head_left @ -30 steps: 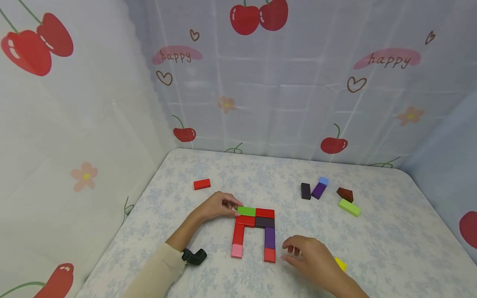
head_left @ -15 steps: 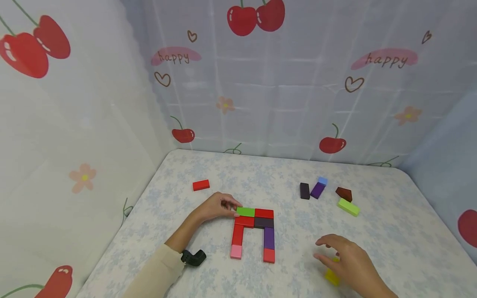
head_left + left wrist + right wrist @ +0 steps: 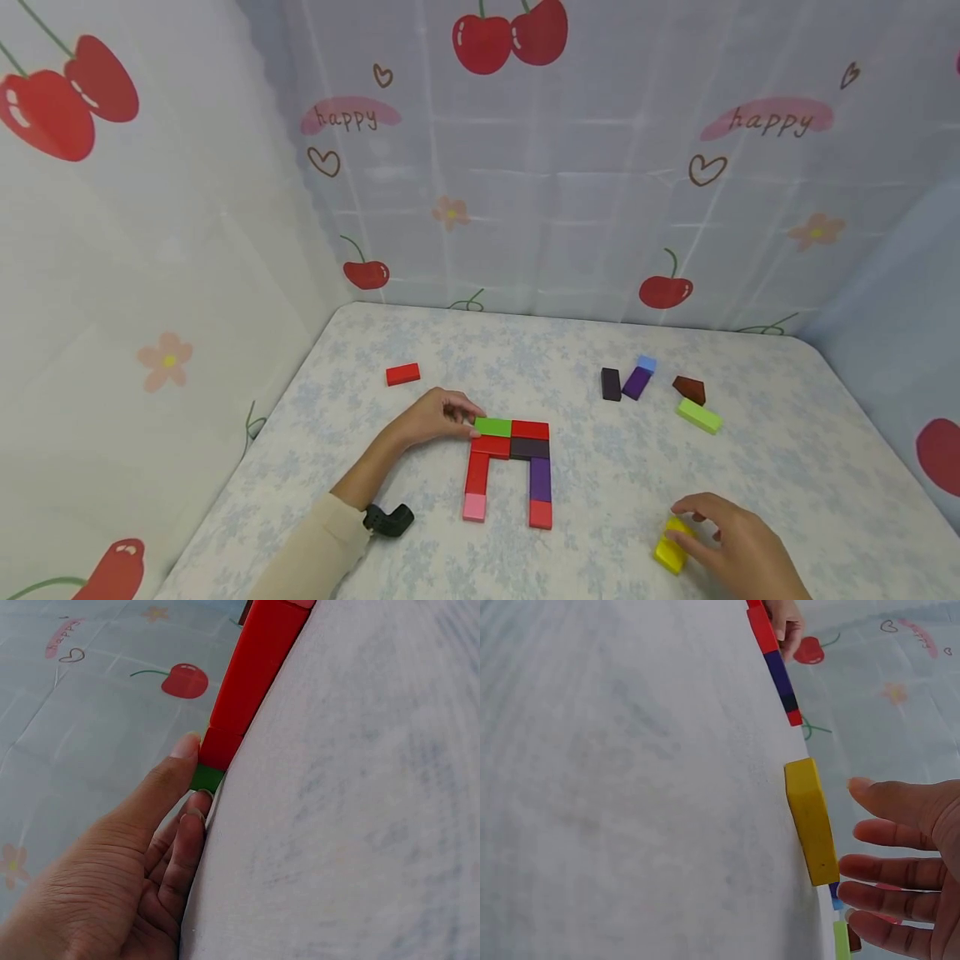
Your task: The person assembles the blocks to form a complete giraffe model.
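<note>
My left hand [image 3: 437, 414] pinches the left end of a green block [image 3: 492, 427], its thumb on one side and fingertips on the other in the left wrist view. The green block lies flat in an arch-like layout, beside a red block [image 3: 530, 430] and behind another red block [image 3: 491, 447] and a black block [image 3: 529, 448]. A red leg block [image 3: 477, 473] ends in pink [image 3: 474, 507]; a purple one [image 3: 540, 479] ends in red [image 3: 540, 514]. Over a yellow block [image 3: 670, 554] hovers my right hand [image 3: 738, 542]. The right wrist view shows its fingers extended, apart from the yellow block [image 3: 810, 821].
A lone red block [image 3: 402, 374] lies back left. At the back right are a black block [image 3: 611, 384], purple [image 3: 637, 383] and light blue [image 3: 647, 364] pieces, a brown piece [image 3: 689, 389] and a lime block [image 3: 699, 416]. Patterned curtains surround the table [image 3: 360, 342].
My right hand has moved right, away from the block layout, to the yellow block. The left hand stays at the green block. The view has shifted slightly.
</note>
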Action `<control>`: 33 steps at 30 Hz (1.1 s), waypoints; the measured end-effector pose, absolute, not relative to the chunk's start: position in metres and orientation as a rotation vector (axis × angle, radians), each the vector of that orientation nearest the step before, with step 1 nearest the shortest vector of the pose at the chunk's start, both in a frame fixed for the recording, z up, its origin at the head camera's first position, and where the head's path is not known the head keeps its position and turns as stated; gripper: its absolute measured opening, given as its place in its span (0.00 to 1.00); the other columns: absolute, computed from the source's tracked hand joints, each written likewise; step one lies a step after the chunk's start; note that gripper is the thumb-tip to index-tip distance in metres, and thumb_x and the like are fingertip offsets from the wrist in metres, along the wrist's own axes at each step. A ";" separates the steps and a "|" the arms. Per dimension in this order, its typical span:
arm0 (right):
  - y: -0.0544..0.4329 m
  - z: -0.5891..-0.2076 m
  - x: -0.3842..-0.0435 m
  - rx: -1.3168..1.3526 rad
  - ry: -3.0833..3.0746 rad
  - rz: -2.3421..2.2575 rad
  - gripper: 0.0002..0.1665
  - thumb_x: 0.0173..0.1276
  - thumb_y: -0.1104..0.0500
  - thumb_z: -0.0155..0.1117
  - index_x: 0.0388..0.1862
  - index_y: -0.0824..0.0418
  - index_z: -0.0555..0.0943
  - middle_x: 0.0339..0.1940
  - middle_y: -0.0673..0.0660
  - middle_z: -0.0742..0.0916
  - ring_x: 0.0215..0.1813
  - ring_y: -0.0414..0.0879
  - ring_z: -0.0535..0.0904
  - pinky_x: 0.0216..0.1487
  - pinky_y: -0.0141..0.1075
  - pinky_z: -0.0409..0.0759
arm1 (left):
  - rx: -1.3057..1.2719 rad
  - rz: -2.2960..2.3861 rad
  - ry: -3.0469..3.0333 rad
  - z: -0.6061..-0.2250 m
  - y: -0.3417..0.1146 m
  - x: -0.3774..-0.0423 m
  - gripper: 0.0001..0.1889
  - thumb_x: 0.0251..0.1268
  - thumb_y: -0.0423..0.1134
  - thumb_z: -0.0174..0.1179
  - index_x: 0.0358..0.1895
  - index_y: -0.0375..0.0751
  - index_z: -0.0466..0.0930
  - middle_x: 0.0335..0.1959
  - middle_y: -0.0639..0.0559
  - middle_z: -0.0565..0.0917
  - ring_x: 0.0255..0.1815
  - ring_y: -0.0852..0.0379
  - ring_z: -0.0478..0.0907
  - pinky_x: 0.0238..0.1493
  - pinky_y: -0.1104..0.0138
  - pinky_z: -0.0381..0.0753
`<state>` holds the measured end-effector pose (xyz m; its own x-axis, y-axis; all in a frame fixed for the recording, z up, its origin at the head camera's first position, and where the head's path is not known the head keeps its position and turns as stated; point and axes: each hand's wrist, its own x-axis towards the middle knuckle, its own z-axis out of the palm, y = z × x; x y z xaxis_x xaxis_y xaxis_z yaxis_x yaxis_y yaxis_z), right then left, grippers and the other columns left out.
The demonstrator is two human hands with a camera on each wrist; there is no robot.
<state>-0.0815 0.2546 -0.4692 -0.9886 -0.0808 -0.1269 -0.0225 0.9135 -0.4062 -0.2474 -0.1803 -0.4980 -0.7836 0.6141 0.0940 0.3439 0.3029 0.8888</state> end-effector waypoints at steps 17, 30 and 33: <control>0.253 -0.475 -0.077 -0.063 2.810 -0.611 0.30 0.45 0.45 0.85 0.44 0.57 0.84 0.37 0.45 0.84 0.34 0.42 0.75 0.35 0.36 0.79 | 0.872 1.488 2.299 -0.496 -0.179 -0.246 0.13 0.59 0.30 0.73 0.48 0.37 0.89 0.39 0.37 0.85 0.33 0.58 0.76 0.36 0.71 0.75; 0.249 -0.467 -0.080 -0.136 2.795 -0.567 0.28 0.47 0.47 0.85 0.44 0.56 0.83 0.37 0.44 0.83 0.35 0.42 0.75 0.38 0.39 0.79 | 0.874 1.493 2.298 -0.497 -0.181 -0.247 0.13 0.59 0.30 0.73 0.48 0.38 0.90 0.39 0.38 0.85 0.33 0.60 0.75 0.37 0.70 0.75; 0.249 -0.464 -0.080 -0.222 2.824 -0.596 0.27 0.49 0.47 0.85 0.45 0.54 0.83 0.39 0.43 0.84 0.35 0.39 0.76 0.36 0.35 0.79 | 0.877 1.487 2.294 -0.498 -0.181 -0.247 0.13 0.60 0.30 0.73 0.48 0.38 0.90 0.39 0.38 0.85 0.33 0.60 0.75 0.37 0.70 0.75</control>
